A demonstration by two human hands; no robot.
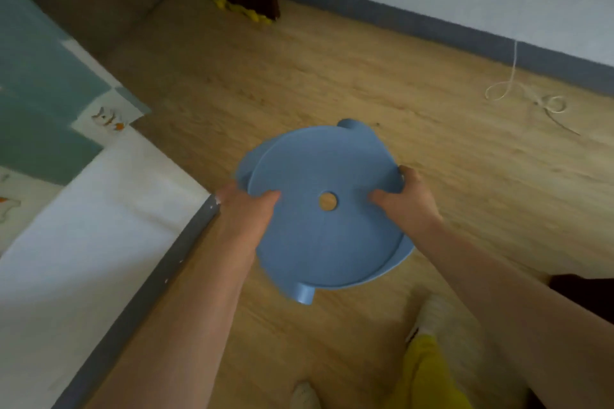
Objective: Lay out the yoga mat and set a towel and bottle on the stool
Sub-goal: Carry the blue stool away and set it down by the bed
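A round blue plastic stool [327, 236] with a small hole in the middle of its seat is held above the wooden floor, seat facing me and slightly tilted. My left hand [247, 209] grips its left rim, thumb on top of the seat. My right hand [403, 197] grips the right rim the same way. Two stubby legs of the stool show, one at the far edge and one at the near edge. No yoga mat, towel or bottle is in view.
A bed [76, 209] with a white and teal cover and a grey edge fills the left side. A white wall with a grey skirting board [465, 36] runs along the back right. A loose white cord [508, 90] lies on the floor. Yellow trousers [428, 372] and my shoes show below.
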